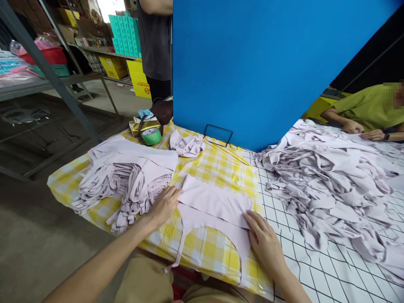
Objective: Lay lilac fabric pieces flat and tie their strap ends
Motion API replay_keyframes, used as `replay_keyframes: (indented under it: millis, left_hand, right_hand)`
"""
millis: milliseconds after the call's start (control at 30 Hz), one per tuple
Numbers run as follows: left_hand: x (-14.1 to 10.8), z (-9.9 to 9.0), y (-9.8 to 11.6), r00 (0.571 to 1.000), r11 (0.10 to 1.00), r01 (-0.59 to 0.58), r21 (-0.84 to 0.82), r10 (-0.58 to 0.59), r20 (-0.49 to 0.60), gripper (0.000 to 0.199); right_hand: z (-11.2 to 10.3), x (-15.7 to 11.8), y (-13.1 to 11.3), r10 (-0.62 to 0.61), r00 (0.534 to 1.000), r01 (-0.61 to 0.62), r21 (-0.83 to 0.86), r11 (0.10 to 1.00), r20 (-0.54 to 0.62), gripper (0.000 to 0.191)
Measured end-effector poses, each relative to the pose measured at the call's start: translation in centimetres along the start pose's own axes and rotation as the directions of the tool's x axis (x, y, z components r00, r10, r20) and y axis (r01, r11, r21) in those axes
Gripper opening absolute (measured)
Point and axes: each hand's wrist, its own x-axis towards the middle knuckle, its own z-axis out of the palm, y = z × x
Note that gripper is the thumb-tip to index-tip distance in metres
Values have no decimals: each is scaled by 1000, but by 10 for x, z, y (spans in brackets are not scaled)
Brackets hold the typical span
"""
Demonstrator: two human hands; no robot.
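A pale lilac camisole top (214, 200) with thin straps lies spread on the yellow checked tablecloth (217, 162) in front of me, its straps toward my lap. My left hand (166, 205) pinches its left edge, fingers together. Across from it, my right hand (263, 237) rests on the right edge with fingers stretched out and the thumb a little apart. Beside my left hand sits a neat stack of matching tops (132, 158), their straps hanging in layers toward the front edge.
A large loose heap of lilac pieces (331, 176) covers the right side on a white grid cloth (293, 248). A blue panel (252, 71) stands behind. A crumpled piece (187, 144) and green tape roll (151, 135) lie near it. One person (362, 109) handles cloth; another (157, 46) stands behind.
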Motion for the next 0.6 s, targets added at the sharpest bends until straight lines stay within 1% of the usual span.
replay_keyframes:
  millis: [133,200,267,333,367,400,467,533,600]
  left_hand:
    - [-5,-2,4,997,991,-80,109,80,8,32]
    - [-11,-5,5,990,977,-142,159,138,39,30]
    - [-15,-8,6,981,966,-190,174,181,68,26]
    - [-16,-10,7,979,968,-201,150,193,65,21]
    - [-15,-10,7,980,972,-197,130,192,50,21]
    - [-13,-9,7,981,975,-192,110,190,31,25]
    - [-10,-6,6,979,975,-205,85,206,5,31]
    - [-7,-1,5,970,967,-244,71,243,17,32]
    - [-6,4,3,960,960,-277,38,275,54,32]
  right_hand:
    - [0,-9,6,-40,999,39,-58,998,-26,36]
    - [-2,-14,5,-12,1000,11,-73,997,-24,36]
    - [-5,-18,1,39,999,-41,-79,996,-27,38]
    - [-8,-19,-4,84,996,-88,-90,992,-40,41]
    - [-10,-18,-6,87,995,-92,-99,991,-48,42]
    - [-11,-17,-7,72,996,-77,-109,991,-50,43]
    - [-12,-13,-7,-6,999,2,-136,991,-34,42]
    - [-12,-11,-2,-88,996,86,-173,981,-2,43]
    - [-11,-13,5,-113,993,113,-215,970,12,46]
